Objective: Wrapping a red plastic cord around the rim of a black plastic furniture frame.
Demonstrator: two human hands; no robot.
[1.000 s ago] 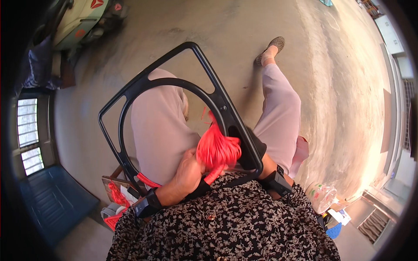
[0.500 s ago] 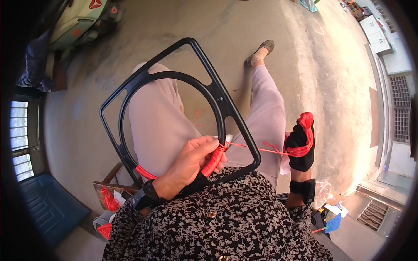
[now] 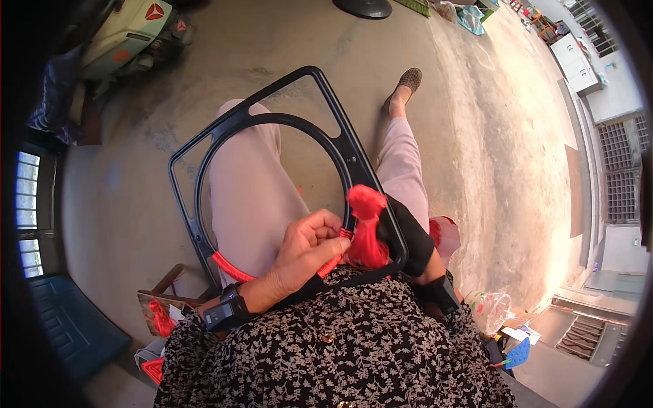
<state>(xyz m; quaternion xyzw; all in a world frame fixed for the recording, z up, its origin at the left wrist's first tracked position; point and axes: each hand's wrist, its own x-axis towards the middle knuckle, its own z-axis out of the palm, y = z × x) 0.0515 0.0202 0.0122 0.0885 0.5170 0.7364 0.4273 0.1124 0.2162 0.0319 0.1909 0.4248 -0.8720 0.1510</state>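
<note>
A black metal frame (image 3: 360,163), a square outline around a ring, rests tilted across my lap. Red cord is wound around part of the ring, and a second red-wrapped stretch (image 3: 231,267) shows lower left. My bare left hand (image 3: 306,251) is closed on the ring at the wrapping, thumb and fingers pinching the last turns. My right hand (image 3: 411,238), in a black glove, is at the ring's right side, closed on a loose bundle of red cord (image 3: 368,228). The bundle is a little blurred, and the glove's fingers are partly hidden behind it and the frame bar.
A wooden piece (image 3: 153,309) with more red cord lies by my left elbow. Something red (image 3: 444,238) shows beyond my right hand. A clear plastic bag (image 3: 488,311) and a blue fly swatter (image 3: 518,353) are at lower right. A vehicle (image 3: 126,41) stands far left.
My right hand has come in from the right to the ring, bringing the cord bundle; the strand that stretched taut between them no longer shows. My left hand keeps its place on the wrapping.
</note>
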